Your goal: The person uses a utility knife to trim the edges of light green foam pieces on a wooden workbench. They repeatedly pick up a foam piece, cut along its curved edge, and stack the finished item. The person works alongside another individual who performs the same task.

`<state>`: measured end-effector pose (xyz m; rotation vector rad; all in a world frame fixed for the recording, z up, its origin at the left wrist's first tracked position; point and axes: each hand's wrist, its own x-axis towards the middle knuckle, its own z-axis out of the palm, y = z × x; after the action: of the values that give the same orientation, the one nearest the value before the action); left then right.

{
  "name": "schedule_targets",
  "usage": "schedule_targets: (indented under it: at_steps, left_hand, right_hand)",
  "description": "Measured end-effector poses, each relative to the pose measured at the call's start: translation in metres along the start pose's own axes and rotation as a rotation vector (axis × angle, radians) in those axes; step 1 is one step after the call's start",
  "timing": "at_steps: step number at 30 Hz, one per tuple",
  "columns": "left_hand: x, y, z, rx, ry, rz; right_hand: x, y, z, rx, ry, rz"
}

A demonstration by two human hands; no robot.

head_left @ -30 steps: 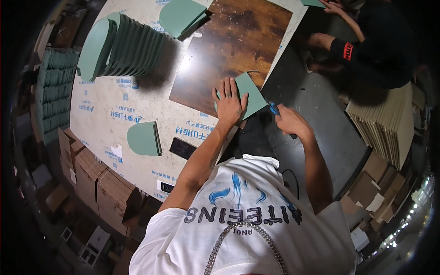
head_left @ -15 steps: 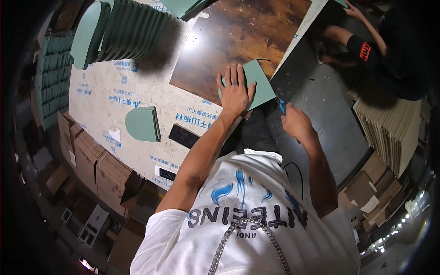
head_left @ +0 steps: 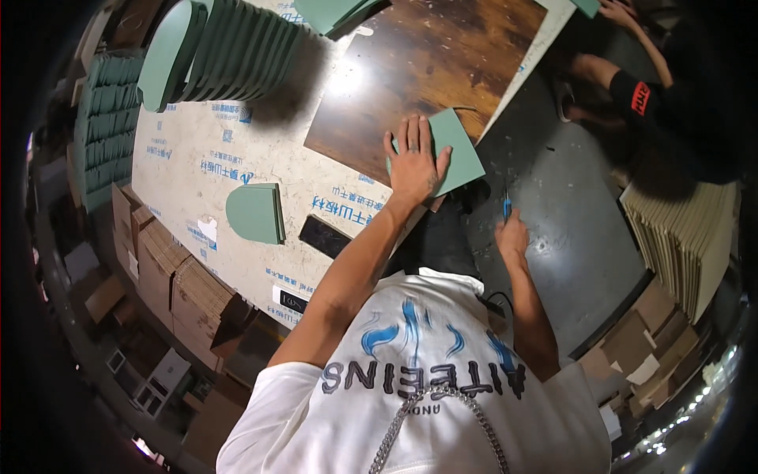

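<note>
On the dark wood-grain board (head_left: 426,63), at its near-right corner, lies a green panel (head_left: 456,146), flat, with its right edge overhanging past the board's rim. Pinned there under the left hand (head_left: 414,162): palm down, fingers spread flat across the sheet, pressing rather than gripping, nothing enclosed. Off to the right and lower, over the grey floor (head_left: 576,237), hangs the right hand (head_left: 512,235), closed around a small blue-handled tool (head_left: 506,207) whose tip points up toward the panel's overhanging edge, near it but apart. Cannot tell what kind of tool.

Looks thin, stiff and light, judging by how flat it sits and how cleanly the unsupported edge holds its line. Probably smooth-faced, so likely to skate on the glossy board unless held down as now. Best taken by a free edge or corner, pinched at the overhang, since no lip shows elsewhere.

Further left, on the pale printed sheet (head_left: 205,174), sits 1 small stack of rounded green pieces (head_left: 254,213) beside a dark phone-like slab (head_left: 325,235). Up at the far left, a long row of green pieces on edge (head_left: 217,47). At upper right, another person's arm (head_left: 632,83), well apart.
</note>
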<state>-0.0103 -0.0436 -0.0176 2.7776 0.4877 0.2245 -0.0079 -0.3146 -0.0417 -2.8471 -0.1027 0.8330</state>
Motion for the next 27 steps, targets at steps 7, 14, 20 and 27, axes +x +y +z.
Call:
schedule_targets:
  at_steps: [7,14,20,27]
  left_hand:
    - [0.005,0.012,0.008,0.061,-0.015,-0.112]
    - [0.029,-0.026,-0.058,-1.163,-0.727,-0.7]
    - [0.062,-0.016,-0.128,-0.973,-0.418,-0.232]
    - [0.02,0.0,-0.07,-0.162,-0.301,0.435]
  right_hand:
    - [0.022,-0.083,-0.028,1.472,-0.065,0.041]
    - [0.027,-0.083,-0.047,1.332,0.223,-0.011]
    - [0.027,-0.113,-0.078,1.287,0.316,-0.03]
    - [0.008,-0.036,-0.026,1.265,0.177,0.114]
